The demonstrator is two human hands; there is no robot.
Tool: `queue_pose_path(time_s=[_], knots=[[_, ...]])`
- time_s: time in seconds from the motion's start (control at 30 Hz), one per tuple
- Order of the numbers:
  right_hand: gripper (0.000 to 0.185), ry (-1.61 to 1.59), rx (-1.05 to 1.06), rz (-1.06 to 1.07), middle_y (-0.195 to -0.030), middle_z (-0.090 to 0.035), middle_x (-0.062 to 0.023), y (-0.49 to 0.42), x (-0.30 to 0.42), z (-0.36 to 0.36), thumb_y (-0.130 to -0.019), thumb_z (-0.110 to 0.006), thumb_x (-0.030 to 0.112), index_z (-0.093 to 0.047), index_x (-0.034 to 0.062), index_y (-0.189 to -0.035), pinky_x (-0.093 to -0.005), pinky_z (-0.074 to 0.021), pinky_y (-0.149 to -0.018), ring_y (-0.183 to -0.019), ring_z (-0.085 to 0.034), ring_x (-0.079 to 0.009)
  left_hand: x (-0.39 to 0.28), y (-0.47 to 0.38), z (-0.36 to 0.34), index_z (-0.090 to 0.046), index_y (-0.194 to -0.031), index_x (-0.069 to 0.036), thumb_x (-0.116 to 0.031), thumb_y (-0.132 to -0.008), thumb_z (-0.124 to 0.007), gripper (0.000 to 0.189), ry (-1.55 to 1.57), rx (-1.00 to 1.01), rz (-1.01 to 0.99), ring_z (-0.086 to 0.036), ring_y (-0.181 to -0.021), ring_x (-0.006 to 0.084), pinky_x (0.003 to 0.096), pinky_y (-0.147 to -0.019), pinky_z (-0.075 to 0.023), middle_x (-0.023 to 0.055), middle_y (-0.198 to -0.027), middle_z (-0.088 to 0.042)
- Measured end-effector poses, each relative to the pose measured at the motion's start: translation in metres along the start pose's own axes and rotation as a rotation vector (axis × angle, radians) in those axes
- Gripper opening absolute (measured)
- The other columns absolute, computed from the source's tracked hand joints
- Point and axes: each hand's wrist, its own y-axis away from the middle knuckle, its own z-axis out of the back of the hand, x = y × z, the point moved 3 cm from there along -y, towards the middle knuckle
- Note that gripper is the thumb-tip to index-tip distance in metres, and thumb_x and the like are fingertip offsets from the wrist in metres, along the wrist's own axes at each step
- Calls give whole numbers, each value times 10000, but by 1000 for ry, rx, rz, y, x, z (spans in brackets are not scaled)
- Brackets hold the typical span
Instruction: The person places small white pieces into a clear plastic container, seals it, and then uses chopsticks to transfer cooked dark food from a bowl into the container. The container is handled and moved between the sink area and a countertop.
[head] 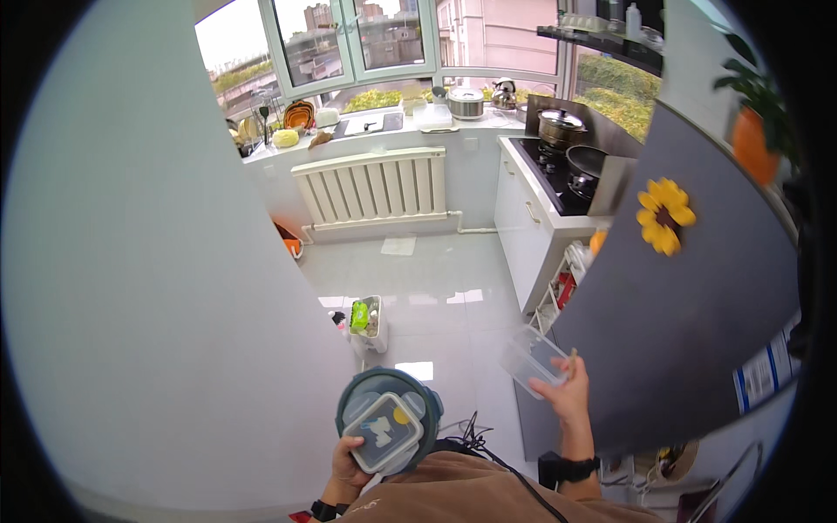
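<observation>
In my left hand (351, 463) is a stack close to my body. Its top piece is a small square lidded container (386, 428), clear with a pale rim. Beneath that lies a larger round container (353, 392) with a dark blue-green rim; how the pieces between them fit together is hidden. My right hand (563, 389) grips a clear rectangular plastic container (533, 359) by its near end. That container is tilted, slightly blurred, and held out beside the grey refrigerator side panel (621, 340). A thin tan item (573, 361) shows at the right hand's fingers; I cannot tell what it is.
A pale wall (163, 261) stands close on my left. On the tiled floor (451, 327) ahead is a white bin (374, 340) with a bright green packet. A radiator (373, 186) sits under the window counter. A gas stove (556, 176) bears a pot and pan. Black cables (474, 431) hang before me.
</observation>
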Motion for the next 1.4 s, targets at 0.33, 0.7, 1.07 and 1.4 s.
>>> queue_pose_path(time_s=[0.33, 0.7, 1.07, 1.4], knots=[[689, 115, 272, 203, -923, -527, -27, -280, 42, -232, -488, -932, 323, -540, 45, -981, -227, -403, -586, -689, -425, -83, -99, -282, -27, -466, -1283, 30, -91, -704, -580, 602, 90, -30, -162, -585, -1081, 339, 462, -977, -464, 192, -1190, -584], [603, 137, -113, 23, -916, -470, 14, -547, 28, -282, -518, -906, 169, -540, 79, -989, -208, -385, -598, -639, -393, -67, -251, -616, -120, -457, -1274, 54, -93, -745, -581, 563, 46, 105, -123, -590, -1087, 325, 441, -987, -461, 199, -1191, -583], [703, -22, 158, 125, -997, -538, -55, -843, 63, -547, -545, -909, 171, -505, 14, -1099, -247, -440, -598, -782, -511, -117, -362, -845, -154, -457, -1283, 30, -105, -740, -575, 572, 61, -82, -221, -572, -1106, 317, 438, -992, -447, 177, -1208, -573], [664, 122, 465, 25, -902, -525, -40, -960, 66, -760, -526, -909, 320, -538, 15, -985, -276, -452, -641, -759, -506, -130, -481, -1029, -138, -446, -1289, 30, -111, -731, -579, 591, 5, -137, -150, -567, -1111, 324, 455, -994, -449, 183, -1211, -562]])
